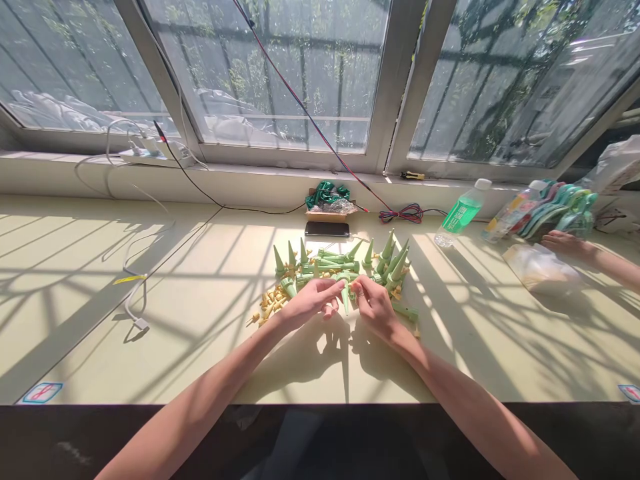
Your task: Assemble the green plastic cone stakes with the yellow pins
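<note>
I see my left hand [311, 303] and right hand [374, 308] both pinching one green cone [345, 298], tip down, over the table [200, 333], in front of the cone pile [345, 262]. Yellow pegs [273, 305] lie nearby.

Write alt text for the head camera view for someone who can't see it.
A left hand and right hand pinch one green plastic cone spike above a sunlit cream table, beside a pile of matching cones and small yellow plastic pegs.

Sunlit table [75, 320] before me: green cones [345, 263], yellow pegs [270, 307], black phone [327, 229], bottle [460, 215], white cable [135, 293], plastic bag [543, 270].
</note>
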The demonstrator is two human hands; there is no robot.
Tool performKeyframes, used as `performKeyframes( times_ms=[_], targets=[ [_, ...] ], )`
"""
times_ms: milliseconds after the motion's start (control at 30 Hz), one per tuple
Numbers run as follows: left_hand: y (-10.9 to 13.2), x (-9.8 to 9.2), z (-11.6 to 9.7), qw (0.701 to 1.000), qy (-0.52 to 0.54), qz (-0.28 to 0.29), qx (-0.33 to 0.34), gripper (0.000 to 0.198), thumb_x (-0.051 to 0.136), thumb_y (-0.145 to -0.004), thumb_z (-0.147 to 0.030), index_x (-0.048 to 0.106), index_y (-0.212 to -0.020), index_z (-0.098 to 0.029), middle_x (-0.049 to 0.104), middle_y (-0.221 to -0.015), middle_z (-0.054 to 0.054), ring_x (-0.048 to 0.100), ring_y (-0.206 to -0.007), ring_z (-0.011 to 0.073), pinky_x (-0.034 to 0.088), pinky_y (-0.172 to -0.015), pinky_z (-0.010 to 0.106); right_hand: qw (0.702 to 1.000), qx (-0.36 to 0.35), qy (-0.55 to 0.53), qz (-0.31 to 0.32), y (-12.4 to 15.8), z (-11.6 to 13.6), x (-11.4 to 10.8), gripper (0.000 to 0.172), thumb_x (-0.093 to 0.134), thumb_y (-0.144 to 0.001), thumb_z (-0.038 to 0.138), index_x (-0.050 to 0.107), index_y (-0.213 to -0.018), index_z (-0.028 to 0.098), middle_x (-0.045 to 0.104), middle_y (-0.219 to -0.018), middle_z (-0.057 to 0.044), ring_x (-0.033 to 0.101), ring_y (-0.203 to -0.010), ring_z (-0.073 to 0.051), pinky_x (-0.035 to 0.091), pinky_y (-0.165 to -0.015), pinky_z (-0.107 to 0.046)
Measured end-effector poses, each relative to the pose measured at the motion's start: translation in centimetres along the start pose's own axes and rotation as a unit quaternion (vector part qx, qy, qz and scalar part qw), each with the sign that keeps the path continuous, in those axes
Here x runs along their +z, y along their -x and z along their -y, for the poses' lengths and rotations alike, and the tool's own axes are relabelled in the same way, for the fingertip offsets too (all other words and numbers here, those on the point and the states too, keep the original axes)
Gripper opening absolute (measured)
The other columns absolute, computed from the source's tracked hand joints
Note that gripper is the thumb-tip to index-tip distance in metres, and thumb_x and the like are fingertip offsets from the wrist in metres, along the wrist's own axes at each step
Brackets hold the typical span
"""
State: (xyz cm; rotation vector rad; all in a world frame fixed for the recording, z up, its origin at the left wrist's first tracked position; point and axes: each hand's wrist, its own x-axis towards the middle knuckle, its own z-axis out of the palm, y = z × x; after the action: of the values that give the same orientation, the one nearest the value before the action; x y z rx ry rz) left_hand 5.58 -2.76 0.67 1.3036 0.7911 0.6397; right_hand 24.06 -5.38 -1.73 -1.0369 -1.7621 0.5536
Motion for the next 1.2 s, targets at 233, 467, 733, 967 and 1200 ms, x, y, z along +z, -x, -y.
performKeyframes(
  times_ms=[233, 467, 733, 967, 1200],
  targets=[
    [0.0, 0.3, 0.3, 0.982, -0.159, -0.056, 0.088, 0.038, 0.066, -0.086, -0.052, 0.052, -0.078, -0.017, 0.051, -0.053, -0.004, 0.048, -0.044, 0.0099, 0.037, -0.043, 0.022, 0.998, 0.054, -0.033, 0.016, 0.0, -0.5, 0.2, 0.038, 0.035, -0.102, 0.044, 0.039, -0.071, 0.023, 0.043, -0.058, 0.004, 0.039, -0.052, -0.014, 0.033, -0.052, -0.026],
    [-0.1, 0.5, 0.7, 0.916, -0.299, -0.128, 0.233, 0.030, 0.066, -0.088, -0.044, 0.061, -0.098, -0.015, 0.060, -0.085, 0.004, 0.057, -0.064, 0.0120, 0.049, -0.054, 0.023, 0.995, 0.076, -0.058, 0.021, -0.1, -1.0, 0.2, 0.041, 0.037, -0.101, 0.049, 0.037, -0.069, 0.024, 0.041, -0.055, 0.004, 0.039, -0.050, -0.013, 0.031, -0.049, -0.026],
    [-0.1, 0.3, 1.2, 0.829, -0.404, -0.149, 0.356, 0.023, 0.057, -0.096, -0.037, 0.066, -0.108, -0.019, 0.062, -0.098, 0.007, 0.056, -0.064, 0.0101, 0.052, -0.060, 0.025, 0.993, 0.073, -0.085, 0.029, -0.3, -1.3, 0.4, 0.044, 0.038, -0.100, 0.052, 0.038, -0.067, 0.024, 0.043, -0.053, 0.003, 0.039, -0.048, -0.014, 0.033, -0.048, -0.027],
    [-0.2, 0.5, 0.5, 0.907, -0.302, -0.164, 0.241, 0.032, 0.068, -0.088, -0.043, 0.066, -0.108, -0.019, 0.063, -0.101, 0.007, 0.057, -0.064, 0.0103, 0.051, -0.055, 0.022, 0.995, 0.072, -0.071, -0.022, -0.2, -0.5, 0.5, 0.038, 0.041, -0.101, 0.046, 0.043, -0.070, 0.022, 0.042, -0.059, 0.003, 0.039, -0.052, -0.013, 0.034, -0.050, -0.026],
    [-0.2, 0.7, -0.3, 0.998, 0.016, -0.063, -0.012, 0.059, 0.057, -0.084, -0.069, 0.063, -0.082, -0.010, 0.060, -0.078, 0.006, 0.050, -0.050, 0.0084, 0.035, -0.039, 0.020, 0.999, 0.027, 0.002, -0.046, -0.2, 0.0, 0.1, 0.032, 0.039, -0.101, 0.038, 0.047, -0.074, 0.022, 0.046, -0.062, 0.002, 0.039, -0.053, -0.014, 0.033, -0.054, -0.028]
  ],
)
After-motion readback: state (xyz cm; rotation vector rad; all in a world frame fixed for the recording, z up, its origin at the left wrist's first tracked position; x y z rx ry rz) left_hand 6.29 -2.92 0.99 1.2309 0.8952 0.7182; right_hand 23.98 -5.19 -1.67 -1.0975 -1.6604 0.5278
